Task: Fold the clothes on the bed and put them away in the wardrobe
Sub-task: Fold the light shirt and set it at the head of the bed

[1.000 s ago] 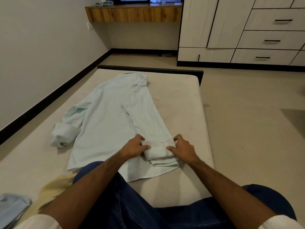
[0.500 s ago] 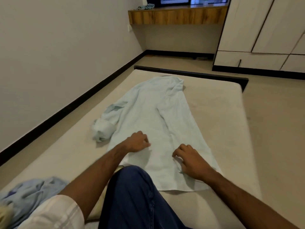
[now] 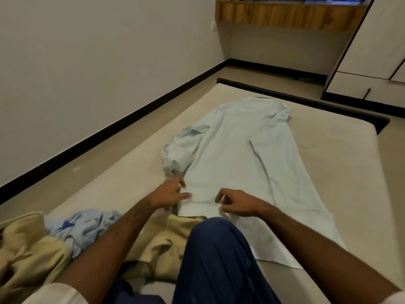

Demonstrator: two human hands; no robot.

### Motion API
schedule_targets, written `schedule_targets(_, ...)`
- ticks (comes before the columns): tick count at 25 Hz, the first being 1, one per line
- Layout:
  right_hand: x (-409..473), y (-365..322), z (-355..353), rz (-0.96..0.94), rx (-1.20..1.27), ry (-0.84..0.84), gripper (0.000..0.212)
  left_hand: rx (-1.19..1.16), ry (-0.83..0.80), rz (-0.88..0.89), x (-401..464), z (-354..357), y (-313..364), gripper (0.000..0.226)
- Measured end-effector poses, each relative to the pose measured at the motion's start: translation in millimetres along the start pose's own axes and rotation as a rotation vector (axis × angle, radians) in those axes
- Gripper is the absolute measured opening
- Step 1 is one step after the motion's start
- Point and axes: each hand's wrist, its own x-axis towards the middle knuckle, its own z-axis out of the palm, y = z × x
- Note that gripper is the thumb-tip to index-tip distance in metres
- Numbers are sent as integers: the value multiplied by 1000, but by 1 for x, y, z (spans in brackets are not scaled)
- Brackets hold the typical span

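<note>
Head view looks down at a pale shirt [image 3: 241, 154] spread flat on the bed [image 3: 122, 172], its right side folded over and its left sleeve bunched at the edge. Left hand [image 3: 168, 195] lies at the shirt's near left corner, fingers straight and spread, touching the cloth. Right hand [image 3: 236, 202] hovers over the hem, fingers loosely curled, holding nothing. Beige [image 3: 28, 244] and blue clothes [image 3: 87, 227] lie crumpled near left. Wardrobe [image 3: 381, 40] stands far right
</note>
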Motion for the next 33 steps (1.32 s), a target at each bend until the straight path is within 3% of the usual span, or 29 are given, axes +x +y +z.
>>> schedule_targets(4,32,-48,13,40,6,-170,31,87,-323,-131,-27,-2,5,70)
schedule_targets(7,45,-66,19,95,-20,-145,30,-78,-520,-134,-43,-9,-4,89)
schedule_targets(10,51,-82,27,178,-145,-98,51,-205,-572,-138,-54,-15,-9,101)
schedule_targets(13,61,-96,42,220,-338,23,79,-255,-478,-146,-52,-23,-12,88)
schedule_targets(16,70,-102,48,188,-285,148,81,-214,-376,-67,-30,-37,-10,69)
schedule_targets(18,75,-102,45,142,-202,139,87,-118,-295,-7,-9,-43,-1,48)
schedule_targets(21,77,-98,47,109,-274,141,89,51,-99,75,28,-43,7,20)
schedule_targets(26,78,-99,53,159,-275,213,68,-383,-51,90,80,-29,19,54)
schedule_targets(31,60,-85,39,198,217,298,16,-777,-5,74,149,-19,54,60)
schedule_targets(33,51,-71,24,166,374,294,20,-795,34,70,174,-20,70,60)
